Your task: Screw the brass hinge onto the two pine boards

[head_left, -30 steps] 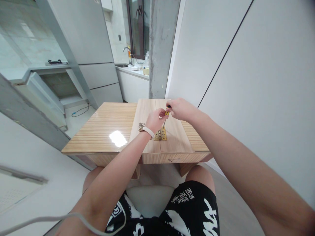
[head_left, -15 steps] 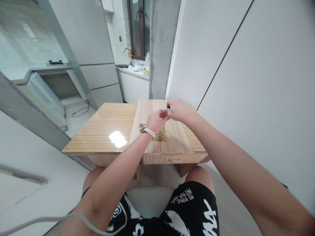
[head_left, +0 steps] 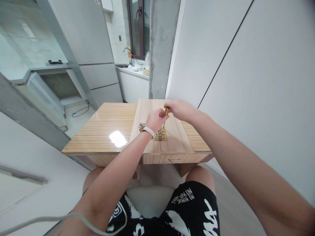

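A brass hinge [head_left: 160,134] lies over the seam between two pale boards [head_left: 176,136] on the table. Above its far right part stands a screwdriver [head_left: 166,111] with a yellow and black handle, its thin shaft running down to the hinge. My right hand [head_left: 177,108] grips the top end of the handle with the fingertips. Lower on the handle, the fingers of my left hand [head_left: 156,119] are closed round it. Whether the tip sits in a screw is too small to tell.
The striped wooden table [head_left: 98,131] extends to the left, with a drawer handle [head_left: 174,160] at its front. A white panel wall [head_left: 236,72] rises at the right. Behind are a concrete pillar [head_left: 162,49] and a sink counter.
My right hand's fingers have shifted on the handle top, so more of the yellow handle shows. My left hand has barely moved.
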